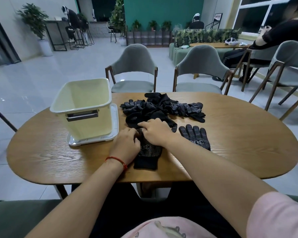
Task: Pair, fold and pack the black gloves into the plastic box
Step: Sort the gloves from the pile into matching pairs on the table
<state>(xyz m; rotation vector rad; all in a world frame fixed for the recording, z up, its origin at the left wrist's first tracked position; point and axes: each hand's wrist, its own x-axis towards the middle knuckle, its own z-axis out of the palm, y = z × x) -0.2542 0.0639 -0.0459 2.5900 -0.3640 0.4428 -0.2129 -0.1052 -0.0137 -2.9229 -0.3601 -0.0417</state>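
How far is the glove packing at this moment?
Early stage. Done: one flat glove is laid out apart on the table; no glove shows inside the plastic box. In hand: the left hand and right hand rest on the near glove. Left: the tangled pile of gloves needs pairing, then all folding and packing.

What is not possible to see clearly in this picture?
Head view:
- Near glove: its fingers are covered by the left hand and right hand.
- Glove pile: tangled, so the count is unclear.
- Plastic box: its near wall hides the floor.
- Lone glove: white print too small to read.
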